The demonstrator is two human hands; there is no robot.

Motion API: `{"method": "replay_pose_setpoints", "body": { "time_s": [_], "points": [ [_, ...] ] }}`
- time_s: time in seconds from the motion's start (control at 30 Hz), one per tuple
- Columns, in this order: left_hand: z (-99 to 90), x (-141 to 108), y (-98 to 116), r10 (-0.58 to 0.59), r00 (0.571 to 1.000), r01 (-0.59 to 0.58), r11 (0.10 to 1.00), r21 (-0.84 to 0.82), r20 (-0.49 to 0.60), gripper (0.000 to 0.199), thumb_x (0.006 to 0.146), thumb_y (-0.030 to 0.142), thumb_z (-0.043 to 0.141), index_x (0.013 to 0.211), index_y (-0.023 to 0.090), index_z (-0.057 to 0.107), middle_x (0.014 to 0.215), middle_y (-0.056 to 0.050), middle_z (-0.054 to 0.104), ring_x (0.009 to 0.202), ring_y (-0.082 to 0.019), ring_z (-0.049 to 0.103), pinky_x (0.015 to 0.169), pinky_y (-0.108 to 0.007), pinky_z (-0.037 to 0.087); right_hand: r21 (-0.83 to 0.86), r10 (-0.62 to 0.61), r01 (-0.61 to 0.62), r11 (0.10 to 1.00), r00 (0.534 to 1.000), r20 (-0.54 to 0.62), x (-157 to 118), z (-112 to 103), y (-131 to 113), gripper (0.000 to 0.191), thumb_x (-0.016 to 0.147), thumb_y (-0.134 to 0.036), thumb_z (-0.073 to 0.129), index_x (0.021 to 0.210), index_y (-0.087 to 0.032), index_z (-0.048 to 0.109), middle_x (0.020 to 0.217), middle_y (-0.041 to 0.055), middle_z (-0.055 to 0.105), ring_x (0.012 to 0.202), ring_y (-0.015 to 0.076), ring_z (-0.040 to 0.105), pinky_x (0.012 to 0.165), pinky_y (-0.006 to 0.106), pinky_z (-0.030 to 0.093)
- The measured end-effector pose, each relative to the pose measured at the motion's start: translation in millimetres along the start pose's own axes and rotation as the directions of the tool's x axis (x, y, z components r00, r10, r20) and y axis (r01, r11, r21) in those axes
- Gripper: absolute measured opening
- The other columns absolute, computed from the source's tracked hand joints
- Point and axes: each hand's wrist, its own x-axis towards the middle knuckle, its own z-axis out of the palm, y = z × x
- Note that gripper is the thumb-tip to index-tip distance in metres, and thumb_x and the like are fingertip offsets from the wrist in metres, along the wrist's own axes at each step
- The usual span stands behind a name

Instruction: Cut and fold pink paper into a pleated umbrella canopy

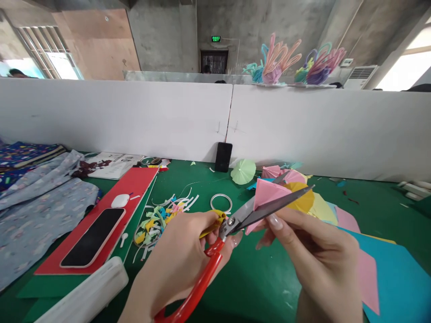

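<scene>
My left hand (182, 251) is closed around red-handled scissors (276, 207) near the pivot, with the handles running down toward the bottom edge. A yellow piece (220, 216) shows at the thumb and fingers of that hand. The scissor blades are apart, and a folded pink paper (269, 193) lies between them. My right hand (319, 251) pinches the lower edge of the pink paper between thumb and fingers, close beside the lower blade. Behind the blade tips is a yellow paper shape (299, 197).
Paper scraps (158, 220) and a white ring (221, 203) lie left. A green pleated paper round (243, 172) and upright black phone (223, 157) stand by the white partition (134, 119). Blue sheets (397, 273) lie right; another phone (94, 237) rests on red board (54, 262).
</scene>
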Motion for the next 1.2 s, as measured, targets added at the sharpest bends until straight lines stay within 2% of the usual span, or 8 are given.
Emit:
{"method": "replay_pose_setpoints", "body": {
  "time_s": [0.1,0.3,0.63,0.83,1.03,1.2],
  "points": [
    [-0.3,0.3,0.0,-0.011,0.998,0.010,1.000,0.008,0.061,0.018,0.082,0.032,0.053,0.072,0.019,0.061,0.066,-0.001,0.060,0.055,-0.013,0.049,0.047,-0.021,0.031,-0.023,0.004,-0.004,1.000,1.000,0.008,0.0,-0.1,-0.7,0.017,0.086,-0.014,0.062,0.085,-0.028,0.072,0.064,-0.0063,0.067,0.049,0.0060,0.059,0.046,0.012,0.050],
    [-0.7,-0.1,-0.1,-0.037,0.995,0.039,0.999,-0.029,0.091,0.019,0.082,0.033,0.053,0.073,0.019,0.062,0.069,-0.001,0.061,0.056,-0.013,0.049,0.047,-0.021,0.031,-0.019,0.015,-0.015,1.000,1.000,0.012,-0.7,0.0,0.1,0.018,0.086,-0.015,0.061,0.087,-0.029,0.072,0.068,-0.0054,0.070,0.051,0.0069,0.060,0.047,0.014,0.051],
    [-2.9,-1.2,1.1,-0.111,0.978,0.126,0.989,-0.082,0.176,0.014,0.080,0.032,0.055,0.078,0.021,0.063,0.071,-0.001,0.061,0.056,-0.014,0.048,0.046,-0.021,0.030,0.022,0.013,-0.013,1.000,1.000,0.011,-0.9,-0.7,-0.6,0.021,0.084,-0.012,0.062,0.090,-0.029,0.073,0.064,-0.0041,0.070,0.051,0.0101,0.062,0.047,0.017,0.054],
    [-2.8,-1.2,-0.9,-0.105,0.978,0.116,0.992,-0.053,0.181,0.015,0.081,0.033,0.054,0.076,0.020,0.060,0.072,-0.001,0.060,0.057,-0.014,0.046,0.047,-0.021,0.029,0.030,0.001,-0.001,1.000,1.000,0.027,1.8,0.9,0.3,0.020,0.084,-0.012,0.061,0.086,-0.029,0.072,0.063,-0.0052,0.070,0.050,0.0094,0.063,0.047,0.015,0.054],
    [-0.9,-0.7,-3.3,-0.048,0.986,0.057,0.997,-0.055,0.157,0.017,0.082,0.033,0.053,0.075,0.018,0.058,0.071,-0.002,0.057,0.058,-0.014,0.045,0.048,-0.022,0.030,0.021,-0.014,0.013,1.000,1.000,0.015,0.2,-0.5,1.3,0.021,0.083,-0.010,0.062,0.086,-0.028,0.072,0.063,-0.0057,0.070,0.049,0.0090,0.064,0.046,0.014,0.054],
    [2.6,-3.0,-4.1,-0.043,0.983,0.063,0.992,-0.107,0.177,0.019,0.082,0.035,0.053,0.076,0.018,0.058,0.068,-0.001,0.054,0.056,-0.013,0.043,0.048,-0.022,0.029,0.040,0.014,-0.015,0.999,1.000,0.022,-3.4,-0.5,1.2,0.015,0.084,-0.014,0.061,0.085,-0.023,0.074,0.065,-0.0011,0.072,0.049,0.0115,0.064,0.047,0.019,0.057]
  ]
}}
